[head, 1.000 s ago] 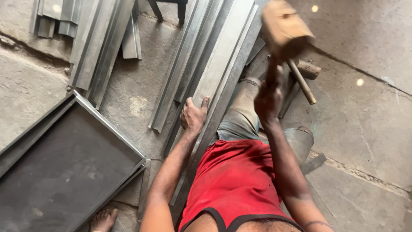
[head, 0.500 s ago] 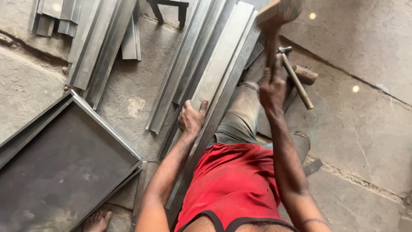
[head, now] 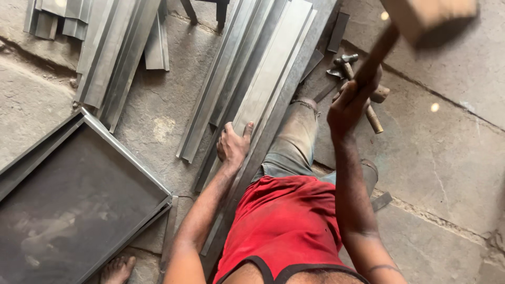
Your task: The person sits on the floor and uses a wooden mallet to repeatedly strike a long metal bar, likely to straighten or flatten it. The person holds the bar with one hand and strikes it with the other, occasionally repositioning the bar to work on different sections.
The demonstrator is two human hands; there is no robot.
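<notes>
**Mallet raised over folded sheet strip**

I saw the right hand [head: 350, 105], fingers wrapped tight round the handle, holding the wooden mallet [head: 426, 18] high at upper right, apparently cocked for a blow. The left hand [head: 233, 144], fingers together and flat, pressed on the long metal strip [head: 268, 89] at centre, likely to steady it. A steel hammer [head: 357, 79] lay just beyond the right hand. A dark tray [head: 79, 194] filled lower left; more bent strips [head: 105, 52] lay upper left. My knee [head: 294, 137] crowded the strip.
</notes>
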